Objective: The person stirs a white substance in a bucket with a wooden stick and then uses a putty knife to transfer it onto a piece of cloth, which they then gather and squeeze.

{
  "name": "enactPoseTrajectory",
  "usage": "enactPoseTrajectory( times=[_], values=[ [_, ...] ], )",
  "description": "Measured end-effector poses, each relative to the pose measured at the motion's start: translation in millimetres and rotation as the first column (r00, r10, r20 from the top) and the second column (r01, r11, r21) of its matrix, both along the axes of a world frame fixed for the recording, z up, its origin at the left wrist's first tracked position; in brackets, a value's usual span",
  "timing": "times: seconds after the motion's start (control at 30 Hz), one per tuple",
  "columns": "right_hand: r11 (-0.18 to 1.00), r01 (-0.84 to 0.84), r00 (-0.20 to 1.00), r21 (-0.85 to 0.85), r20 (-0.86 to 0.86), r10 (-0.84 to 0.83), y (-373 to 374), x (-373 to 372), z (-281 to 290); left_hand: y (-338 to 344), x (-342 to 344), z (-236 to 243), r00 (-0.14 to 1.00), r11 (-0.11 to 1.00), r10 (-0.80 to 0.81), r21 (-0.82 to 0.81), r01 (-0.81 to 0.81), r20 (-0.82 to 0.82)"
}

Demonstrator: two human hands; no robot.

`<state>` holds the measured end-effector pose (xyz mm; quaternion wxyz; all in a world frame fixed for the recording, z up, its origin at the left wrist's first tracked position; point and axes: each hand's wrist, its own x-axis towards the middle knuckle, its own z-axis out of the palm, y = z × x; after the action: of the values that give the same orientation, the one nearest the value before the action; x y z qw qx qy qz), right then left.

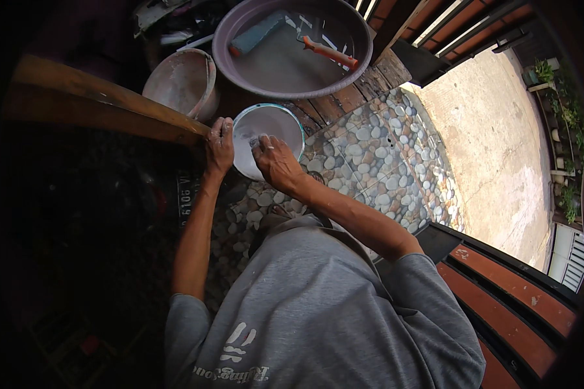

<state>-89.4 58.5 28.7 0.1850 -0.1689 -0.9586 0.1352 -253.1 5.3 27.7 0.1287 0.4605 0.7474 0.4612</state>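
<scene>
A small white bucket with a teal rim [304,133] stands on the pebble-patterned floor, with pale whitish material [266,120] inside. My right hand [276,159] reaches over it from the right, fingers bent and pressed together, smeared white. Whatever they hold is too small to make out. By the bucket's left rim is my left hand [220,148], its whitened fingers curled upward close to the end of a wooden beam [120,104]. I cannot tell whether they grip the rim or the beam.
Beyond the bucket, a large purple tub [292,94] on wooden boards holds cloudy water and a paint roller with an orange handle [331,53]. A dirty pail [182,84] stands left of it. Slatted panels [519,292] flank the right; a dark vehicle with a plate [185,194] stands left.
</scene>
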Motion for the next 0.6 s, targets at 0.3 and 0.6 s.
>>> enactPoseTrajectory(
  times=[0.3,0.6],
  values=[
    [0.993,-0.101,0.994,0.06,-0.031,0.103,-0.3,-1.9,-7.9,-2.5,-3.5,-4.4,0.999,1.0,-0.019,0.011,0.019,-0.027],
    [0.987,-0.156,0.988,0.031,-0.008,0.156,0.0,-4.6,-16.9,1.0,2.1,1.2,1.0,1.0,0.006,-0.007,-0.006,0.001]
  ],
)
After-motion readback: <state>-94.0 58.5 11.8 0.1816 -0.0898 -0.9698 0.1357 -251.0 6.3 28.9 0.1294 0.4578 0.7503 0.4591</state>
